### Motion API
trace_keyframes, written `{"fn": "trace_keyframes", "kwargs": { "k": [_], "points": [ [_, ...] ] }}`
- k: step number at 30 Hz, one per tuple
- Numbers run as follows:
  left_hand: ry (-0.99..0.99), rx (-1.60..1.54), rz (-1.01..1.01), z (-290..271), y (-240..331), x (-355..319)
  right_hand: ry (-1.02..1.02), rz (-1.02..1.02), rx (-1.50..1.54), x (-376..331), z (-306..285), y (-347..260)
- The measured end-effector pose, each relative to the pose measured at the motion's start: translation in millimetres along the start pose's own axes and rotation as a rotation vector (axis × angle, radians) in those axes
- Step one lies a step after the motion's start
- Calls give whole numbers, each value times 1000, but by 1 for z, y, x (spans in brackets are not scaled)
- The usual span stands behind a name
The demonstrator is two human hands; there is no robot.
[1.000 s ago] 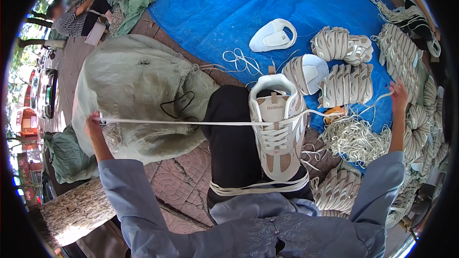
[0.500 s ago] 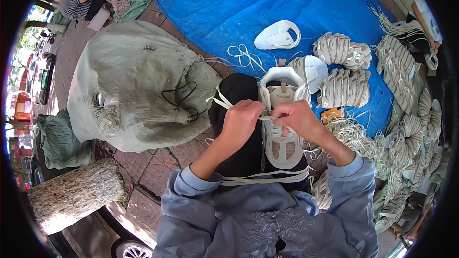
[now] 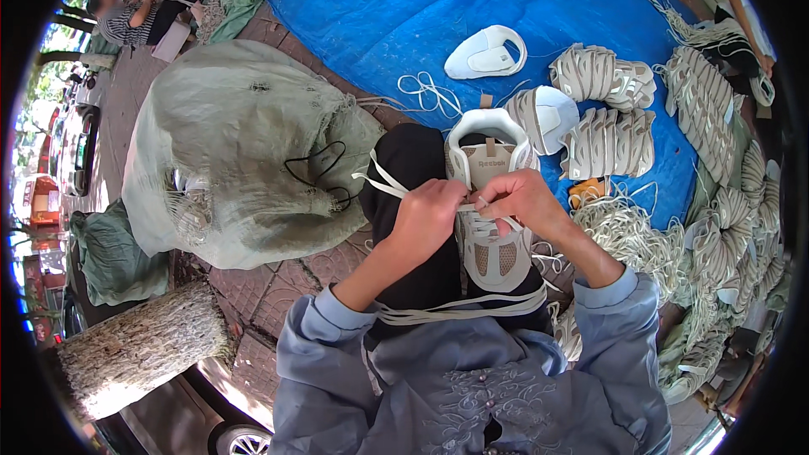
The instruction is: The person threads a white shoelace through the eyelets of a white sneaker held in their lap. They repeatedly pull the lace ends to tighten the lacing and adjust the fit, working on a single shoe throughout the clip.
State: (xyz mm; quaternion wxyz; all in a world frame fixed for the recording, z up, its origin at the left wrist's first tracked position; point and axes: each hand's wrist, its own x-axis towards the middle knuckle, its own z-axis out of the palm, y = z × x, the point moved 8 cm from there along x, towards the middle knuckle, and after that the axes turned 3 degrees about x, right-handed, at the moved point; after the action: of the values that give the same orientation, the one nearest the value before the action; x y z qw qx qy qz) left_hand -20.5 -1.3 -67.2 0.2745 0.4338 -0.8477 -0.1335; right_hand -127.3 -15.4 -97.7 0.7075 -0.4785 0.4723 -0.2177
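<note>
A white and beige shoe upper (image 3: 497, 265) lies along my lap, its toe part towards me and its padded collar away from me. My left hand (image 3: 425, 217) pinches a flat, pale shoelace (image 3: 383, 173) at the left eyelet side, and a loose lace end loops out left of the fist. Close beside it, my right hand (image 3: 527, 202) has thumb and forefinger pinched on the lace over the upper's throat. The exact eyelet is hidden by my fingers. Several spare laces (image 3: 463, 313) stretch across my thighs, nearer my body.
A blue tarp (image 3: 379, 25) carries a single white upper (image 3: 486, 52) and nested stacks of uppers (image 3: 608, 145). At right lies a heap of laces (image 3: 632, 236) beside more bundles. A big grey-green sack (image 3: 244, 143) stands left, near a tree trunk (image 3: 143, 345). Another person (image 3: 126, 21) sits far left.
My hands stay together over the throat of the upper, with the fingers slightly shifted on the lace. The view has moved a little. The seated person's arm has changed position.
</note>
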Motion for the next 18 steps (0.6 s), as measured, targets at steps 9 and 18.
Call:
{"fn": "trace_keyframes", "kwargs": {
  "k": [9,18],
  "points": [
    [-173,516,305,8,30,8,-30,-20,17,-4,2,9],
    [-685,36,-122,22,-9,34,228,-341,-85,-21,-64,-4]
  ]
}}
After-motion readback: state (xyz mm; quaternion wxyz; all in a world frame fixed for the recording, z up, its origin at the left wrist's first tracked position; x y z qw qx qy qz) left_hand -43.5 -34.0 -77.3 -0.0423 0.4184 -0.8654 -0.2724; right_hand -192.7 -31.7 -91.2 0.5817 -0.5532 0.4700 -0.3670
